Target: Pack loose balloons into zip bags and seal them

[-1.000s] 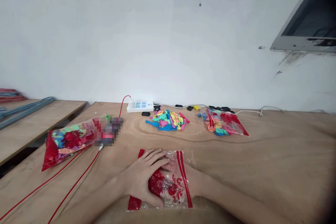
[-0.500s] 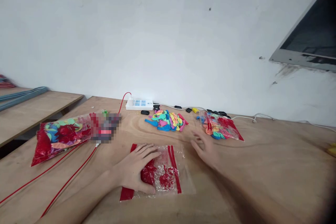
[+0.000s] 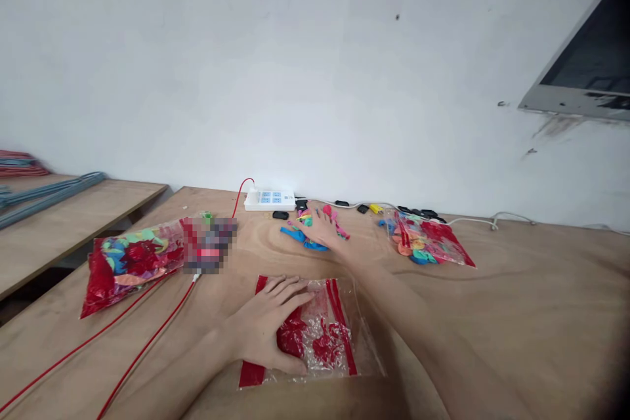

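Lying flat near the front of the wooden table is a clear plastic bag with red print [image 3: 327, 344]. My left hand [image 3: 270, 325] rests on its left part, palm down, fingers spread. My right hand [image 3: 319, 228] reaches over the pile of coloured balloons [image 3: 294, 234] further back, covering much of it; its fingers are apart and slightly blurred. Whether its fingertips touch the balloons I cannot tell. To the right lies a red-printed bag with balloons [image 3: 428, 239], and a fuller balloon bag [image 3: 132, 262] sits at the left.
A white power strip [image 3: 270, 199] stands by the wall, with small black items and a yellow item [image 3: 376, 209] beside its cable. Red cables [image 3: 147, 344] run across the left side, near a blurred-out object [image 3: 209, 246]. Cable bundles [image 3: 54, 197] lie on the far-left table.
My right hand has moved left and away from me, from beside the flat bag to over the balloon pile. My left hand stays on the bag. The view has shifted slightly.
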